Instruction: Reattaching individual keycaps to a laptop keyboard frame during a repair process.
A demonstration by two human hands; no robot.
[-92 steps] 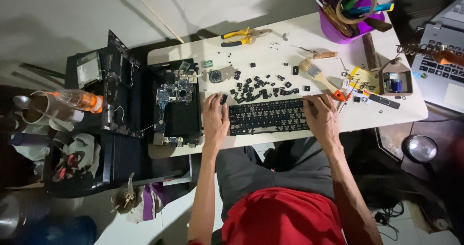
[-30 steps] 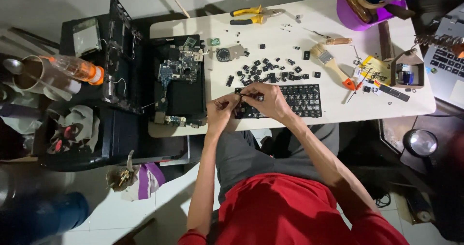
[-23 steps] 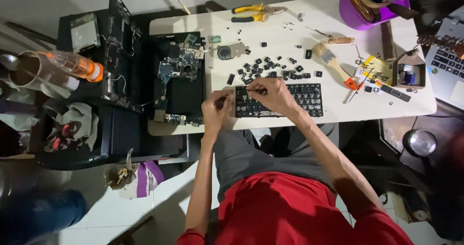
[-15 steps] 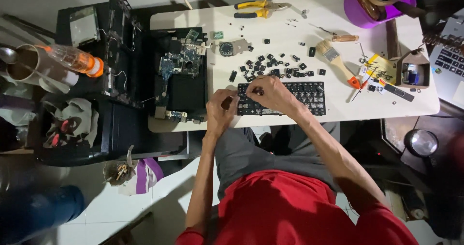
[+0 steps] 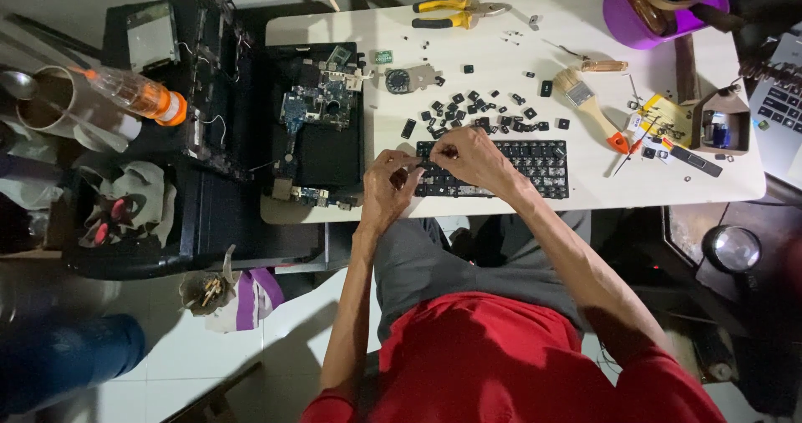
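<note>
A black laptop keyboard (image 5: 526, 166) lies on the white table (image 5: 493, 97) near its front edge. My left hand (image 5: 389, 191) is curled at the keyboard's left end, its fingertips pinched on something small and dark that I cannot make out. My right hand (image 5: 469, 160) rests over the keyboard's left part, fingers bent down onto the keys. Several loose black keycaps (image 5: 484, 110) are scattered on the table just beyond the keyboard.
An opened laptop with a bare circuit board (image 5: 319, 114) lies left of the keyboard. Yellow-handled pliers (image 5: 447, 12), a paintbrush (image 5: 589, 106), a purple tub (image 5: 647, 14) and a small cardboard box (image 5: 720, 124) sit on the table. A bottle with an orange cap (image 5: 138, 96) lies at left.
Three seconds ago my hands lay apart on the keyboard's two ends. My right hand has since come over to the left end, close to my left hand, and both have stayed there.
</note>
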